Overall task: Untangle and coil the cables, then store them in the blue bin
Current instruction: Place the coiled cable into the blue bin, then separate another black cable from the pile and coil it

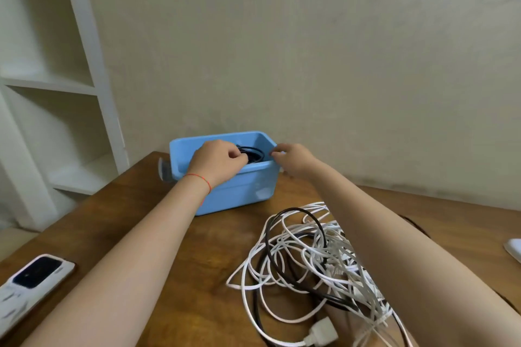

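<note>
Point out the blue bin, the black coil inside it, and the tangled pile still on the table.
blue bin [248,186]: head view, its front wall.
black coil [253,153]: head view, loops showing inside the bin.
tangled pile [318,259]: head view, the knotted middle of the white and black cables.

Bare forearms, red string bracelet [200,181]

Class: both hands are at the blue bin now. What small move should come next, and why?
Probably let go: the left hand holds a coiled black cable already inside the blue plastic bin, so release it and reach for the tangled white and black cables on the wooden table.
</note>
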A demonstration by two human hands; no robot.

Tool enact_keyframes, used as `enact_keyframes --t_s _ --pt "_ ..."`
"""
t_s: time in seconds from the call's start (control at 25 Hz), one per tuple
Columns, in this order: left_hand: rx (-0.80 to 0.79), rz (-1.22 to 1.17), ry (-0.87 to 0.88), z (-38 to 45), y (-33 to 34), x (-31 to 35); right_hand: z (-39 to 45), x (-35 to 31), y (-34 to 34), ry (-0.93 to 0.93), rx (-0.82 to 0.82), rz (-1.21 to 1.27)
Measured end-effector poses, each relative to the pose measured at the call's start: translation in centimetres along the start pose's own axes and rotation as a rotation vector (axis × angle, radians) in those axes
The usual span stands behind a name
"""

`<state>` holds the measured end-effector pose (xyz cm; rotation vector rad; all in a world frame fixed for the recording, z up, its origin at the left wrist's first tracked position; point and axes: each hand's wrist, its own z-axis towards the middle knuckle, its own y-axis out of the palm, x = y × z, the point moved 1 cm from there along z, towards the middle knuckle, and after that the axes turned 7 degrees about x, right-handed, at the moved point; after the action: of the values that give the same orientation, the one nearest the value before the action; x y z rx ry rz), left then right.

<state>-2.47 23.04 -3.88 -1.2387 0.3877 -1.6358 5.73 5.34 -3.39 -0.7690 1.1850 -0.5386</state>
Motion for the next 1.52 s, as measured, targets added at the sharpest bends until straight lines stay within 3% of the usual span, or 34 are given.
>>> enact_keyframes --t_s 0.24,0.44,0.52,0.6,0.72,0.76,0.84,0.96,1.12,1.32,1.44,1.52 --pt "-0.04 -0.042 0.254 -2.2 1.9 1.7 -1.3 0.5 -1.6 0.084 0.037 -0.276" --pt "0.053 0.243 0.245 -3.2 4.2 6.2 -5.7 3.6 -7.1 0.064 0.037 -0.285" --pt "0.077 0.16 0.241 -4.2 4.0 7.9 -8.0 4.8 -9.2 0.069 0.047 -0.255" --pt "-0.078 0.052 0.206 -5.5 3.6 10.0 -10.5 6.0 -10.6 0.095 -0.119 -0.246" --pt "-0.557 0.321 0.194 -7.8 3.0 12.2 -14.8 6.4 -11.3 0.058 -0.488 -0.333" --pt "-0.609 0.381 0.201 -8.7 2.6 12.5 -16.1 6.4 -11.4 0.019 -0.55 -0.37" --pt "-0.514 0.313 0.195 -9.5 2.0 12.6 -17.8 6.8 -11.9 -0.024 -0.565 -0.359" --pt "-0.29 -0.016 0.08 -10.4 0.2 13.7 -19.4 7.9 -14.0 -0.016 -0.381 -0.299" --pt "-0.017 -0.209 0.02 -11.0 -1.7 15.4 -20.5 8.4 -18.0 0.018 0.187 0.094" --pt "-0.212 -0.394 0.243 -14.3 -1.0 21.4 -21.3 3.4 -20.4 -0.126 0.363 0.539" --pt "-0.422 -0.174 0.195 -15.9 1.2 20.3 -21.5 1.4 -23.2 -0.215 0.614 0.805" --pt "-0.46 0.042 0.173 -16.3 1.9 18.2 -22.1 1.7 -24.9 -0.215 0.671 0.712"
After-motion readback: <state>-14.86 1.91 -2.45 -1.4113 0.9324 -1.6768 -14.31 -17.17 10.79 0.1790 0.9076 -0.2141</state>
